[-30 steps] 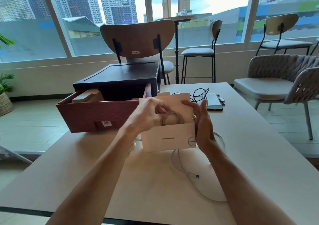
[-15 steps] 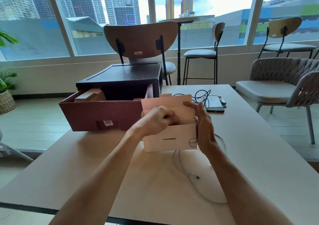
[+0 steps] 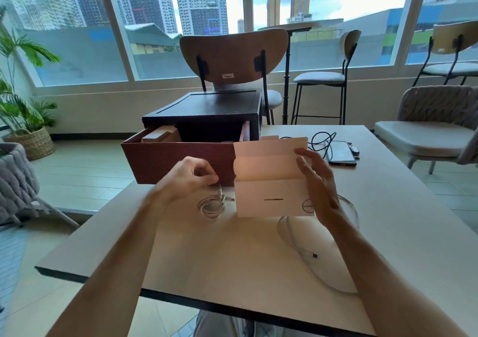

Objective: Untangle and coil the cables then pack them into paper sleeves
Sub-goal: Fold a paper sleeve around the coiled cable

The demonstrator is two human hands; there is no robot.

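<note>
left hand (image 3: 191, 178) pinches the tail of the coil (image 3: 210, 206), which lies on the table (image 3: 232, 272) just left of the sleeve (image 3: 271, 199). right hand (image 3: 319, 189) grips the sleeve upright, flap open. coil wound, not yet packed. white cable (image 3: 313, 255) and black cable (image 3: 322, 140) left uncoiled.

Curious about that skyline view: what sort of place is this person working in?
Likely a high-floor lounge or café-style common room: wide windows onto city towers, a bar stool at a high table, a woven armchair beside the work table.
</note>
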